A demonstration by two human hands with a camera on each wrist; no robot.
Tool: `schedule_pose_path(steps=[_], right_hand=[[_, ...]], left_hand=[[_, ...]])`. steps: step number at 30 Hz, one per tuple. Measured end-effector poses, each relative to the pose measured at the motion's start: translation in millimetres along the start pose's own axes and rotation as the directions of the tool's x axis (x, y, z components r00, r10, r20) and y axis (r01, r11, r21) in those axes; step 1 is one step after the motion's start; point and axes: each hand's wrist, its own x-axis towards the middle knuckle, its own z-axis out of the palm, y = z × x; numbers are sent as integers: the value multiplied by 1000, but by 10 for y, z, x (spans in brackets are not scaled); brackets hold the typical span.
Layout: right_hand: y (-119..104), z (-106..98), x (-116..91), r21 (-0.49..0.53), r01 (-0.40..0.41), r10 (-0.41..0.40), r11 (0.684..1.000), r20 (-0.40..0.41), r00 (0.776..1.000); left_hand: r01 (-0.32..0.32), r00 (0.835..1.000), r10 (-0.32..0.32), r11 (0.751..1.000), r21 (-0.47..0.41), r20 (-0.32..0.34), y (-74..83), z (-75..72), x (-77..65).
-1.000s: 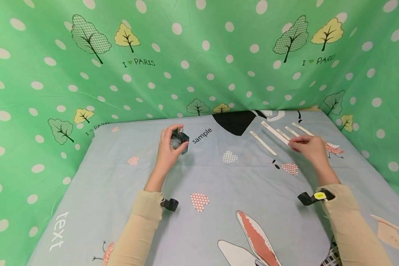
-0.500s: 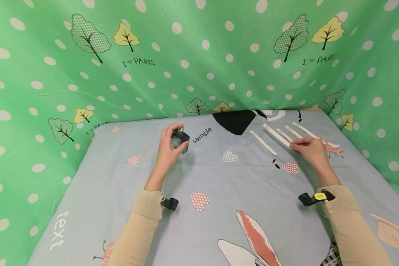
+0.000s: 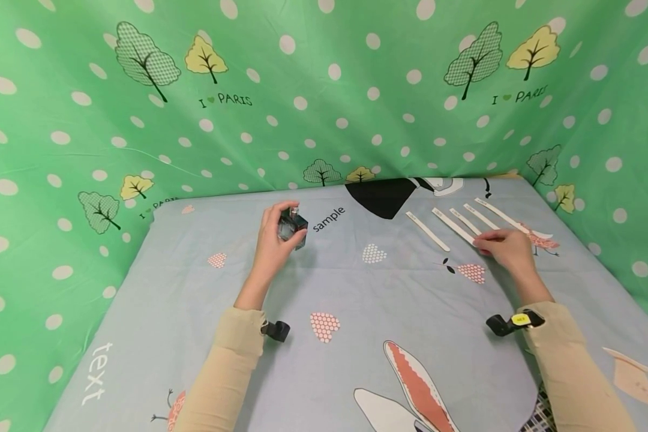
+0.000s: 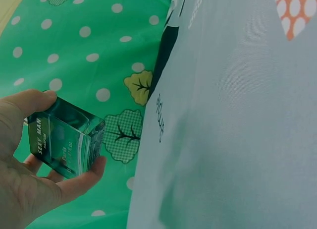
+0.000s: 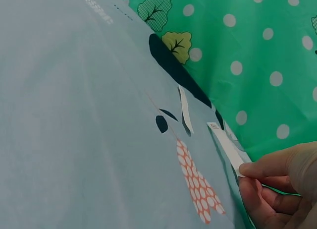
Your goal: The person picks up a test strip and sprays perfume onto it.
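Observation:
My left hand point(image 3: 272, 246) grips a small angular perfume bottle point(image 4: 62, 135) of dark green glass, with fingers and thumb around its sides. It is held up over the left-middle of the table, and its label reads "SEXY MAN". On the right, my right hand point(image 3: 510, 247) pinches the near end of a narrow white paper strip point(image 5: 225, 143) between thumb and fingers. The held strip points away from me to the left. One loose paper strip point(image 3: 428, 231) lies to its left. Several more strips point(image 3: 480, 216) lie to its right, some partly hidden by my hand.
A grey-blue printed cloth point(image 3: 410, 312) covers the table, with hearts, rabbit ears and words on it. Behind and at both sides hangs a green dotted curtain point(image 3: 324, 108). The table's back edge runs just beyond the strips.
My right hand has moved slightly right and toward me, drawing the pinched strip along. The far end of that strip now sits lower. My left hand and the bottle have stayed in place.

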Motion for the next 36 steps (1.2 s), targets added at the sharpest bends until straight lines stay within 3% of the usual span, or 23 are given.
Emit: schedule_pose_path(steps=[16,27,36], right_hand=[[38,-14,-3,-52,-15,13,999,-45,999],[-57,-23,-31,-139,51,-67,989,-112,991],[-157,67,-58,-113,92,-105,989,-120,987]], left_hand=[[-14,1000,14,1000,-1,0,-8,-1,-8],[-16,1000,16,1000,-9,0,14,-8,-20],[-12,1000,12,1000,-10,-3,10,-15,-22]])
